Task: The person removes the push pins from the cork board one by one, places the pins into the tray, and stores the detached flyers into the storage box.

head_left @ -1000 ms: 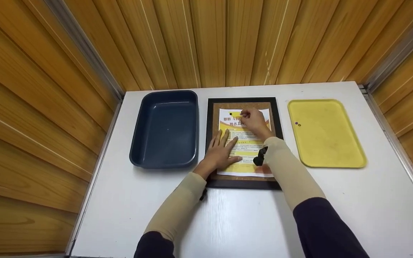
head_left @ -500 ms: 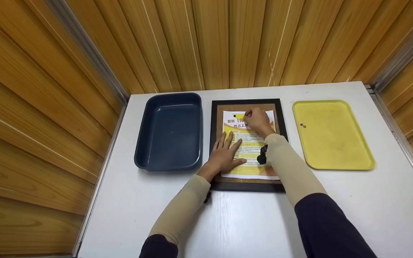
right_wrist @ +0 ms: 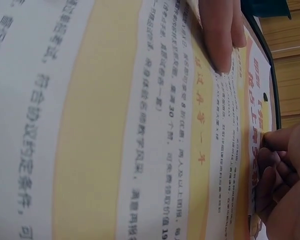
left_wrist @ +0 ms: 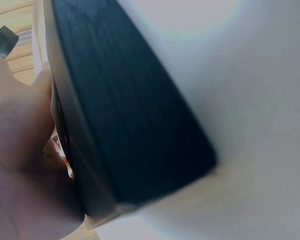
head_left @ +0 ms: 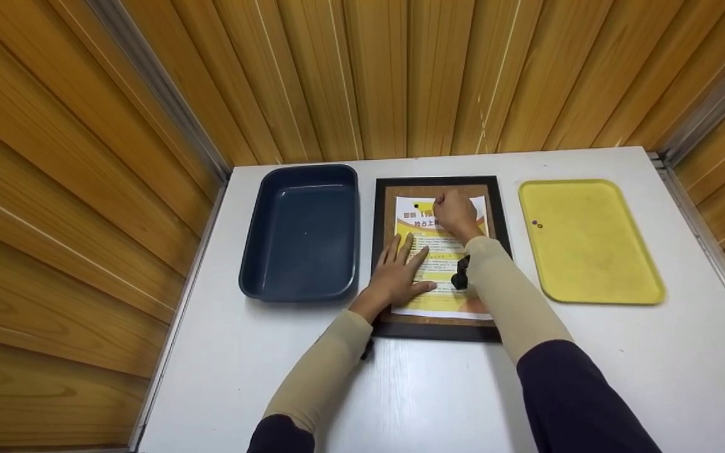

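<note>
A printed yellow-and-white poster (head_left: pixel 444 308) lies on a cork board (head_left: pixel 389 207) with a black frame (left_wrist: pixel 120 100). One black pushpin (head_left: pixel 416 206) sits at the poster's upper left. My left hand (head_left: pixel 395 280) rests flat on the poster's lower left, fingers spread; its fingertips (right_wrist: pixel 222 62) show in the right wrist view. Near the poster's top edge my right hand (head_left: pixel 455 212) has its fingers curled, with the tips (right_wrist: pixel 267 145) right at the paper beside the red heading. What lies between those fingertips is hidden, so I cannot tell whether they hold anything.
To the left stands a deep navy-blue bin (head_left: pixel 306 251). At the right lies a shallow yellow tray (head_left: pixel 601 251) with a tiny purple item (head_left: pixel 534 222) and a small dark ring-like one at its left edge. Wood-panelled walls (head_left: pixel 387 75) enclose the white table (head_left: pixel 224 352).
My right hand has turned slightly and its fingers now sit more tucked against the poster's top. My left hand stays flat in place. The head view has shifted slightly.
</note>
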Available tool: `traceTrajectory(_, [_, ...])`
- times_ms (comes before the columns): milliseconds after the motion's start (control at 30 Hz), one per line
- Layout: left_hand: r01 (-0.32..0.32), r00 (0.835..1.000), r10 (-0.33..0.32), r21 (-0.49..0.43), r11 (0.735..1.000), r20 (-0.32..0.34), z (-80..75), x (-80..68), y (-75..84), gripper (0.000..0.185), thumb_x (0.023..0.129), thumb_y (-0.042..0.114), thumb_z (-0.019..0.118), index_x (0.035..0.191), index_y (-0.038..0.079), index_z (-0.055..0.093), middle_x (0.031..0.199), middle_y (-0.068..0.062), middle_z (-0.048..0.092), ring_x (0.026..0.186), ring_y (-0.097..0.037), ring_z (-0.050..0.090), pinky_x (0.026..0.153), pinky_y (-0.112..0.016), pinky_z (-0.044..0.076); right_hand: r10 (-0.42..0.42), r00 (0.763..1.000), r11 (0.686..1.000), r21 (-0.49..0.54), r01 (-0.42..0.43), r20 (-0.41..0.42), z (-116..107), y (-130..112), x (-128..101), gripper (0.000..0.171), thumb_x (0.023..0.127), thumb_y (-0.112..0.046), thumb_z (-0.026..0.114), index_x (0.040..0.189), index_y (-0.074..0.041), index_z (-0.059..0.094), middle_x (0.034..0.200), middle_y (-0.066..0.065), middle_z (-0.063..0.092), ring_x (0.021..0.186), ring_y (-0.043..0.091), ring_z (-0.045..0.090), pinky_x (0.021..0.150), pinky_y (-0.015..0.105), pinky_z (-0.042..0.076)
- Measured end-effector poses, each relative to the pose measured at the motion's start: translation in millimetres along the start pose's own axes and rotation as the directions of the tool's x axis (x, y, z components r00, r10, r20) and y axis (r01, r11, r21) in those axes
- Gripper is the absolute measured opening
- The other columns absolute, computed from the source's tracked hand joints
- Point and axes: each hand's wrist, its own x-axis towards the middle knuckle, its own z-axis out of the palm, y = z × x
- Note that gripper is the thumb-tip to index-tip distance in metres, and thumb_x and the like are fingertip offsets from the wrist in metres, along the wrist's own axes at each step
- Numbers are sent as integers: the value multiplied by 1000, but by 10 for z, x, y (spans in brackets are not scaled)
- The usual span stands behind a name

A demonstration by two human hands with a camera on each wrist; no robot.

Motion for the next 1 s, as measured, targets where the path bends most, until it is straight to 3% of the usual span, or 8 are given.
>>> traceTrajectory(200, [4, 1000, -4, -2, 1000, 0, 4, -1, 14, 84, 102, 72, 47, 171, 31, 22, 179, -11, -1, 163, -36, -6, 130, -51, 5, 16, 999, 999, -31, -15, 31, -28, -12, 7, 25, 104, -14, 56, 82, -10, 65, 80, 6, 63, 73, 24, 60, 65, 39, 43])
traceTrajectory(633, [-7, 1000, 7, 7, 1000, -8, -13, -14, 31, 83, 103, 71, 47, 171, 30, 23, 179, -11, 1, 163, -36, -4, 130, -51, 6, 12, 997, 999, -43, -9, 74, -86, -43, 15, 38, 103, -12, 53, 65, -13, 55, 60, 0, 52, 58, 20, 49, 55, 37, 34])
traceTrajectory(1000, [-18, 1000, 18, 18, 1000, -10, -10, -12, 1, 83, 103, 72, 46, 171, 29, 23, 178, -13, 1, 163, -38, -3, 130, -53, 6, 13, 995, 999, -36, -9, 97, -77, -37, 17, 35, 106, -15, 52, 72, -12, 56, 73, 4, 55, 70, 24, 52, 64, 40, 38])
